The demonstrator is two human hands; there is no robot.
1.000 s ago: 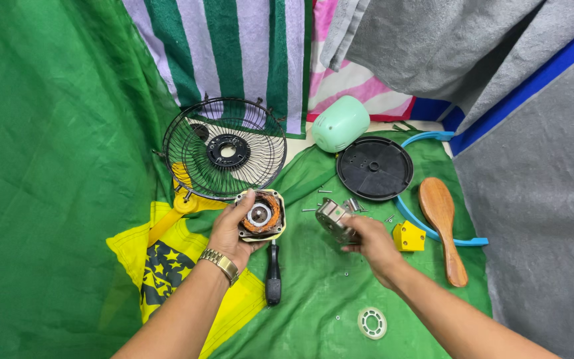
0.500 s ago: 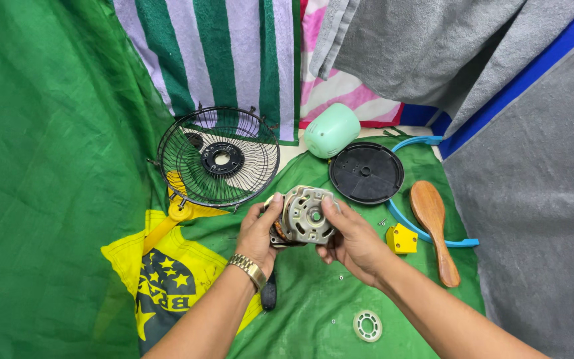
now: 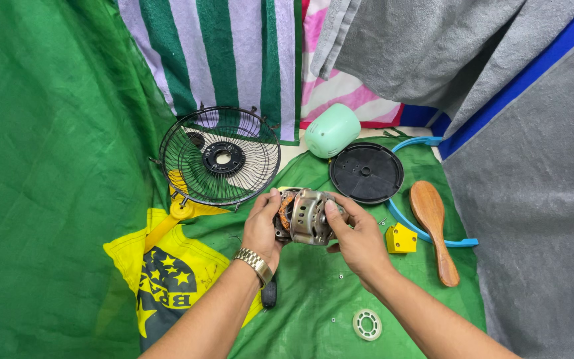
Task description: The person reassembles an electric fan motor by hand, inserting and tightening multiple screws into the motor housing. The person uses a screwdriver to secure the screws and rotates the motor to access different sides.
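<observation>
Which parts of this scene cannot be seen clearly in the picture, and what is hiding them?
- Fan motor, head view: its sides are covered by the left hand and right hand.
- Dark tool: mostly hidden under the left forearm.
- Blue ring: partly hidden by the black disc and wooden brush.
- Small screws: too small to identify.
</observation>
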